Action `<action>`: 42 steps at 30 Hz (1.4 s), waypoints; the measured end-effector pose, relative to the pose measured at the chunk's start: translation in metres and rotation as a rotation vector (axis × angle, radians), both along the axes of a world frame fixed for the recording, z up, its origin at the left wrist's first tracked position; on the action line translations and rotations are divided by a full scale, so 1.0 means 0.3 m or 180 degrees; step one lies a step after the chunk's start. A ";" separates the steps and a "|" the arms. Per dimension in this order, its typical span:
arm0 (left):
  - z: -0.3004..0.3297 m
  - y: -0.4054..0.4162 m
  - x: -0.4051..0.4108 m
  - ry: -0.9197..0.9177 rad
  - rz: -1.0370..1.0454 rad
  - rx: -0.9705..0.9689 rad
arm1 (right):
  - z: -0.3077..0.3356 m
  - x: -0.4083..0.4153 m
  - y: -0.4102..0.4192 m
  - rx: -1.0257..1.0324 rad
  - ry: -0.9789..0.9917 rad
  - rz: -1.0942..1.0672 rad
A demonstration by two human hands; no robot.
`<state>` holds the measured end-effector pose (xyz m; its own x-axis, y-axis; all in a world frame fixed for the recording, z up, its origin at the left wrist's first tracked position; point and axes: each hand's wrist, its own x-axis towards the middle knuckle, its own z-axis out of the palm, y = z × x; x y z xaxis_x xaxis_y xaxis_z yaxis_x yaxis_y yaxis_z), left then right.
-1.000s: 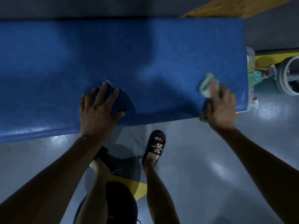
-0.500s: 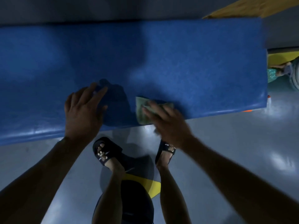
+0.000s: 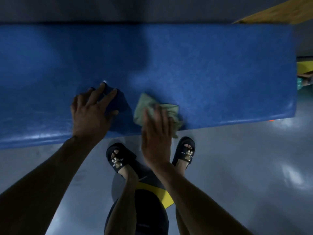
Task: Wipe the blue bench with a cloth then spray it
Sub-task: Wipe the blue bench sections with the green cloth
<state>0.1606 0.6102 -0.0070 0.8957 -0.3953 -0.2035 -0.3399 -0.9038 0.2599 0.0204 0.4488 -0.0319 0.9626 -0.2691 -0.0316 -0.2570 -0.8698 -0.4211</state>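
My feet in black slides (image 3: 184,152) stand on the grey floor (image 3: 245,167), toes just short of the blue bench (image 3: 220,65) — close enough that I can lean my weight over it. A yellow patch (image 3: 162,195) shows on the floor between my legs; what it is I cannot tell.

My right hand (image 3: 156,138) lies flat, fingers straight and together, pressing down on the green cloth (image 3: 144,107) at the near edge of the padded top. The cloth is crumpled under the palm, with one corner sticking out ahead of the fingertips and a tail hanging over the front lip. A flat palm spreads the pressure, I judge, so more fabric meets the vinyl on each pass.

My left hand (image 3: 92,112) rests just beside it, fingers spread wide on the surface, holding nothing — a brace, as I read it, to steady me while the other arm works.

Beyond both hands the bench stretches away, bare and dull blue. I see no spray bottle clearly, so the spraying is not yet begun. At the far right corner a wooden board (image 3: 279,12) shows.
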 end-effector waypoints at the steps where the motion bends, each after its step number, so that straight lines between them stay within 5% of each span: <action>1: 0.001 0.002 0.002 -0.0018 -0.0029 0.0003 | 0.007 -0.011 -0.033 -0.0044 0.0029 0.0596; 3: 0.003 0.003 0.005 0.0016 -0.0056 0.0019 | 0.007 -0.009 -0.186 -0.0436 0.0082 0.1726; 5: 0.007 -0.002 0.007 0.0067 -0.0042 0.0016 | 0.009 -0.004 -0.387 -0.0408 0.0354 0.1818; 9: 0.008 -0.003 0.012 0.0085 -0.0031 0.0022 | 0.047 -0.063 -0.633 -0.0488 0.0336 0.0183; 12: 0.011 -0.007 0.021 0.0119 -0.0027 0.0039 | -0.027 0.013 -0.417 -0.0441 0.0251 -0.1830; 14: 0.014 -0.007 0.028 0.0104 -0.0021 0.0015 | -0.034 0.116 -0.178 -0.0353 0.0358 -0.2235; 18: 0.021 0.002 0.034 0.0062 -0.0067 0.0037 | 0.017 0.113 0.077 -0.0300 0.0278 0.0177; 21: 0.030 -0.006 0.037 0.0075 -0.0027 0.0067 | 0.034 0.123 -0.161 -0.0580 0.0179 0.1568; 23: 0.031 -0.012 0.042 0.0162 -0.0003 0.0101 | 0.034 0.122 -0.367 -0.0751 0.0239 0.1269; 27: 0.030 -0.010 0.041 0.0189 0.0007 0.0130 | 0.090 0.098 -0.628 -0.0423 0.0524 -0.0631; 33: 0.019 -0.010 0.044 0.0163 0.0002 0.0132 | 0.023 0.239 -0.389 -0.0899 0.0355 -0.1503; 35: 0.019 -0.013 0.043 0.0164 -0.0002 0.0116 | 0.019 0.275 -0.216 -0.0797 0.0129 -0.1072; 38: 0.022 -0.017 0.041 0.0101 0.0037 0.0113 | 0.027 0.292 -0.042 -0.0511 -0.0164 0.0512; 40: 0.024 -0.025 0.047 0.0093 0.0066 0.0093 | 0.043 0.314 -0.115 -0.0525 -0.0150 0.1367; 42: 0.026 -0.028 0.054 0.0121 0.0109 0.0112 | 0.055 0.352 -0.279 -0.0551 0.0212 0.1351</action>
